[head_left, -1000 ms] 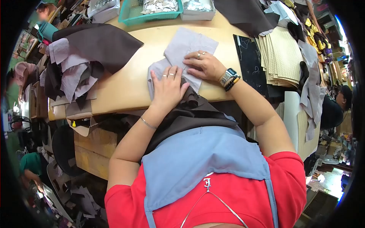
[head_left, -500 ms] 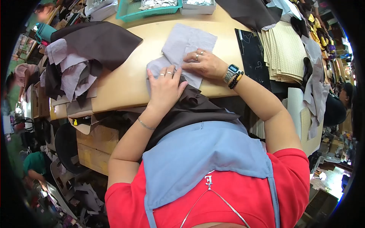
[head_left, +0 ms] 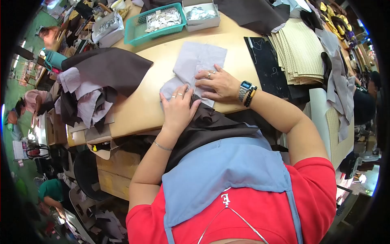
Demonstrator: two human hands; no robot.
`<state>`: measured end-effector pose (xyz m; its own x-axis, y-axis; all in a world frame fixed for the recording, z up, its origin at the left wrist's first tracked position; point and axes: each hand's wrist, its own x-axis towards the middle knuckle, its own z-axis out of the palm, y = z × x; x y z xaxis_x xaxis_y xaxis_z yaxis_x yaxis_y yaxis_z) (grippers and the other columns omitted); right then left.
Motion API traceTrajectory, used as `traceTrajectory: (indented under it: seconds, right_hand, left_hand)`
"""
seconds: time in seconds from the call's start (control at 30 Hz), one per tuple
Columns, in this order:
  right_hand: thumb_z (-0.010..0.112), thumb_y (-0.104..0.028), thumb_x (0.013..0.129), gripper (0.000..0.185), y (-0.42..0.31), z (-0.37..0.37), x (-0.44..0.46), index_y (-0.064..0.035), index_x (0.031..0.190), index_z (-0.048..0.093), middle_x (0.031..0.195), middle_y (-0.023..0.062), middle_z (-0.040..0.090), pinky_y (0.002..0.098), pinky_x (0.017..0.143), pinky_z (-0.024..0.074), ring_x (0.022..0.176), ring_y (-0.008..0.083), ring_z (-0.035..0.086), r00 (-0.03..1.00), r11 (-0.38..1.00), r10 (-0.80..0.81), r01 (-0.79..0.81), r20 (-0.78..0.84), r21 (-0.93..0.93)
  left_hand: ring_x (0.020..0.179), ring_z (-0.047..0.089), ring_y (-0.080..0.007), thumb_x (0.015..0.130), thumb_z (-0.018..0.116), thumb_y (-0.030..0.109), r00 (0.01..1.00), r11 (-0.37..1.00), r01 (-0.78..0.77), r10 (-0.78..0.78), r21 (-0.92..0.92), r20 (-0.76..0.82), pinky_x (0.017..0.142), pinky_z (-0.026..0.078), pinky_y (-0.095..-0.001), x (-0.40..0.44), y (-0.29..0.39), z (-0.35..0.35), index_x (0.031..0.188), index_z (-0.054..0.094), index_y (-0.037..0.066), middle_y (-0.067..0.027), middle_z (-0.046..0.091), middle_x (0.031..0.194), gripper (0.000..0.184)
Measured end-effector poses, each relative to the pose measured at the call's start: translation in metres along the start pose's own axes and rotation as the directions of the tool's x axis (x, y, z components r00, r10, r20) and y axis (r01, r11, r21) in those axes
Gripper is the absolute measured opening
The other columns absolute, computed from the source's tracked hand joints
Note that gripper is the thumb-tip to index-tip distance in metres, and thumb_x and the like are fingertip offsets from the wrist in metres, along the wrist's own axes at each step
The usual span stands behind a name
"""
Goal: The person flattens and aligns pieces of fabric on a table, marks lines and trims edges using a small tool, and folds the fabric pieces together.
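A light grey piece of fabric (head_left: 189,57) lies on the wooden table, its dark brown side (head_left: 203,122) trailing off the front edge onto my lap. My left hand (head_left: 178,106) rests on the fabric's lower left part, fingers spread and palm down. Just to its right, my right hand (head_left: 218,84) lies on the same fabric with its fingers apart, a watch (head_left: 245,86) on the wrist. A small dark fold of fabric shows between the two hands. Neither hand is closed round anything.
Brown and grey fabric pieces (head_left: 109,69) are heaped at the left. A teal basket (head_left: 134,35) and white box (head_left: 202,25) with small pieces stand at the back. At right are a black board (head_left: 266,67) and cream textured sheets (head_left: 300,53). Other people are at both sides.
The camera view has shifted, so more of the teal basket shows. My right hand's fingers have spread a little on the fabric; my left hand stays nearly in place on it.
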<state>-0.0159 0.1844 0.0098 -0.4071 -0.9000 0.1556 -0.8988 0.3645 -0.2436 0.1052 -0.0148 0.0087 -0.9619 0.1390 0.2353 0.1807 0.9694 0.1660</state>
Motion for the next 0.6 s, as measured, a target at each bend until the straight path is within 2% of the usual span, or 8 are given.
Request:
traceTrajectory:
  seconds: [0.2,0.3,0.4,0.6]
  right_hand:
    - [0.057,-0.044,0.094,0.049,-0.003,0.009,0.0,-0.0154,0.133,0.054,0.142,0.0052,0.051,0.0611,0.106,0.034,0.133,0.0229,0.047,0.988,0.991,0.133,-0.135,-0.076,-0.02]
    - [0.055,-0.046,0.095,0.055,-0.001,0.015,0.002,-0.0154,0.139,0.05,0.149,0.0061,0.045,0.0628,0.108,0.0317,0.138,0.0251,0.042,0.973,0.976,0.205,-0.211,-0.108,-0.05]
    - [0.05,-0.052,0.096,0.06,0.006,0.017,0.005,-0.0138,0.142,0.048,0.152,0.0053,0.043,0.064,0.108,0.032,0.14,0.026,0.04,0.964,0.963,0.242,-0.252,-0.109,-0.095]
    - [0.044,-0.051,0.098,0.063,0.027,0.015,0.016,-0.0103,0.145,0.044,0.154,0.0053,0.04,0.0611,0.111,0.0306,0.142,0.0281,0.037,0.94,0.933,0.328,-0.338,-0.095,-0.125]
  left_hand:
    - [0.126,0.054,-0.0228,0.094,0.058,0.042,0.998,1.0,-0.004,0.005,0.008,-0.057,0.105,0.024,-0.0731,-0.006,0.0,0.008,0.126,0.062,0.014,-0.0049,0.057,0.135,0.042]
    - [0.128,0.052,-0.0229,0.095,0.057,0.041,0.999,1.0,0.009,-0.009,0.007,-0.037,0.106,0.022,-0.0729,-0.006,0.001,0.008,0.128,0.061,0.014,-0.0053,0.056,0.137,0.043]
    - [0.131,0.05,-0.0231,0.096,0.055,0.042,0.999,0.999,0.004,-0.002,0.034,-0.039,0.107,0.02,-0.0727,-0.009,-0.001,0.013,0.131,0.058,0.014,-0.0058,0.055,0.139,0.045]
    - [0.131,0.05,-0.0255,0.095,0.055,0.042,0.997,1.0,-0.018,0.02,0.019,-0.075,0.106,0.021,-0.0727,-0.013,-0.006,0.018,0.131,0.058,0.012,-0.0083,0.055,0.139,0.046]
